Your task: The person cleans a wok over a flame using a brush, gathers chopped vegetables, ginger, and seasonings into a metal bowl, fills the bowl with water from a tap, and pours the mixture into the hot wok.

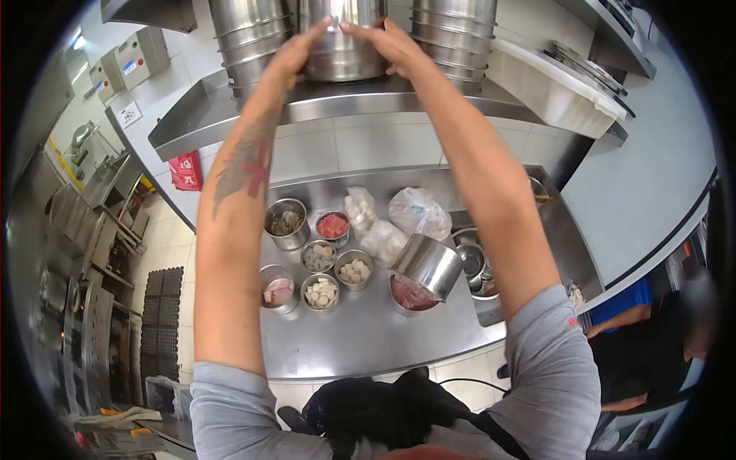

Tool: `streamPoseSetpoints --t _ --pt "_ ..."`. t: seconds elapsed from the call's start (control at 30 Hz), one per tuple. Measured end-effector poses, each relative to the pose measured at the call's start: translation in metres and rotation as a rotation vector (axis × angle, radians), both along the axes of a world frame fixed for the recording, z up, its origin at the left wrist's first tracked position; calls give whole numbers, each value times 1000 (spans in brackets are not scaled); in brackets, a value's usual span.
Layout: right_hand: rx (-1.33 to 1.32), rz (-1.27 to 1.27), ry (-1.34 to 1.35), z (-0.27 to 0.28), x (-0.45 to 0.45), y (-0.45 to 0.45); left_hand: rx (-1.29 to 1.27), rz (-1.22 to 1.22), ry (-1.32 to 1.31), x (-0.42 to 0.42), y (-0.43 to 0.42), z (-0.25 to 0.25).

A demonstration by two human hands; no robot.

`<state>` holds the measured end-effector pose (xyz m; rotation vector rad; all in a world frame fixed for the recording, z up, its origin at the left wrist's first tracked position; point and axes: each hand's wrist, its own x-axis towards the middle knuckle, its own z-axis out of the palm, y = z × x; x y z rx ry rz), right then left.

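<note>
A: Head view, and up on the metal shelf (322, 110) it's the metal container (345, 57), upright, round base down, long axis running vertically! Which way does the mouth face?
B: Can't call that one: the top is cut off by the upper edge of the view.
A: And it sits right between two stacks, the left stack (251, 42) and the right stack (454, 42), both of metal containers.
B: Now the grip! Left hand (300, 55) on its left side, right hand (395, 47) on its right, thumbs reaching in across the front. Both hands are closed around it, with the container between the palms and its base lower than the thumbs.
A: Base down on the shelf, or just above it?
B: Can't tell from this angle. The back of the container is hidden too, and so are most of the fingertips.
A: Down on the steel counter (360, 337), a tilted metal pot (429, 264) leans over a bowl of pink meat (414, 295), covering part of it!
B: Near that, plastic bags (420, 213) and small tins of chopped food (320, 293). The bags' contents are hard to make out, and the right forearm (491, 169) blocks part of the counter's right side.
</note>
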<state>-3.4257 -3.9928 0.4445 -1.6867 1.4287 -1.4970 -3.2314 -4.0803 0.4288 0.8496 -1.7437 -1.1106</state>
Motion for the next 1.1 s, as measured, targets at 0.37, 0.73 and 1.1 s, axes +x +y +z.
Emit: streamPoseSetpoints --t 0.37,0.73,1.1 --pt "-207 -137 171 0 5 17 -82 -213 78 13 17 -4" --pt "-166 -77 600 -11 103 1 -98 517 222 144 -60 12" --pt "-44 9 119 7 174 -39 -102 191 95 164 -27 2"
